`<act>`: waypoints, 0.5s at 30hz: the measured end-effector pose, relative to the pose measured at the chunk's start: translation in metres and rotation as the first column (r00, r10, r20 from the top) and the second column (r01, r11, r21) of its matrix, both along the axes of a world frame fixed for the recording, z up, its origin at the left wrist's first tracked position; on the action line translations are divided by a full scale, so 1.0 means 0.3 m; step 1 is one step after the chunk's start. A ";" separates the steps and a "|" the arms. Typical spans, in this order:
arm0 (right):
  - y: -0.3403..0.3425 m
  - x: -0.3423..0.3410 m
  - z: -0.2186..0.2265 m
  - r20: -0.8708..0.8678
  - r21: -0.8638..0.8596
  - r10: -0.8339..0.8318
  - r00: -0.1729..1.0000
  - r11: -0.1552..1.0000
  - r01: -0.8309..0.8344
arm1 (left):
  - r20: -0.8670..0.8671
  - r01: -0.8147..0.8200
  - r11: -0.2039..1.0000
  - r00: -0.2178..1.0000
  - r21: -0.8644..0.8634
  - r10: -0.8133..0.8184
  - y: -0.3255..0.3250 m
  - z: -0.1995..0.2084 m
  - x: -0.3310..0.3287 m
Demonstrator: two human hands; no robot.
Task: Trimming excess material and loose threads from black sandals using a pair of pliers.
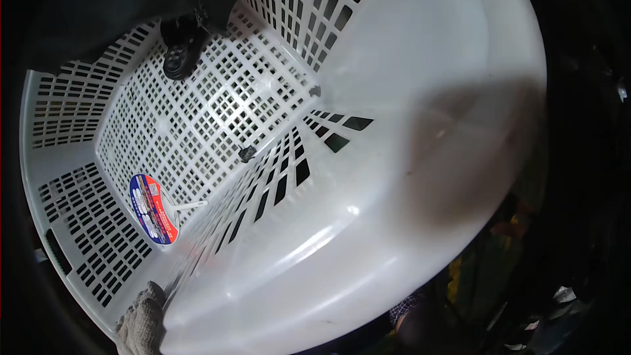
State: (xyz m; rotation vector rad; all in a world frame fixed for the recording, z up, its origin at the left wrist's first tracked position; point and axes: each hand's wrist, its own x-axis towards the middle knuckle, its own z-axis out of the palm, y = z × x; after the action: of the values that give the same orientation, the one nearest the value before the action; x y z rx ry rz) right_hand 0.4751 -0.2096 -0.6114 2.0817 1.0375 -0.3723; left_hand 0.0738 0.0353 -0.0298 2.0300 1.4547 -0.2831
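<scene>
A large white plastic basket [420, 46] with slotted walls and a lattice bottom fills most of the head view, tilted so that I look into it. My left hand [141, 322], in a grey knitted glove, is closed on its rim at the lower left. Inside lies a hand fan [154, 209], red and blue with a white handle. Small dark scraps [247, 154] cling to the lattice. My right hand cannot be made out. Below the basket's lower edge shows a bit of plaid sleeve [409, 304] beside bare skin; whose it is stays unclear.
Dark cloth [144, 0] hangs across the upper left, with a black shoe-like item [181, 49] beneath it at the basket's bottom. A broad blurred shadow falls on the right wall. Beyond the rim, dim yellow-green patches [470, 276] and shiny crumpled bits [564, 294] show at the lower right.
</scene>
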 end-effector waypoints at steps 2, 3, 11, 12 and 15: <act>-0.089 -0.053 -0.071 0.076 0.007 0.106 0.991 0.994 -0.106 | -0.002 -0.010 0.999 1.000 -0.037 0.010 0.000 -0.016 -0.003; -0.182 0.082 -0.090 0.178 0.034 0.158 0.971 0.985 -0.167 | 0.070 -0.020 1.000 0.997 -0.020 0.021 -0.004 0.022 -0.027; -0.344 0.055 0.068 0.078 -0.360 0.288 0.954 0.901 -0.242 | 0.082 0.049 0.998 0.995 0.035 -0.052 0.005 -0.015 -0.022; -0.314 0.073 0.112 0.091 -0.322 0.251 0.964 0.923 -0.210 | 0.098 0.057 0.997 0.993 0.061 -0.063 0.008 -0.011 -0.022; -0.215 0.075 0.190 0.090 -0.196 0.142 0.986 0.973 -0.122 | 0.120 0.087 0.990 0.988 0.114 -0.101 0.019 -0.002 -0.019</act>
State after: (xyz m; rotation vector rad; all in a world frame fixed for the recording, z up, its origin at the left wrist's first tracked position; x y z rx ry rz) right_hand 0.4975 -0.2740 -0.5543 1.8313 1.0310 -0.2817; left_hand 0.0682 0.0411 -0.0304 2.1657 1.3246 -0.1145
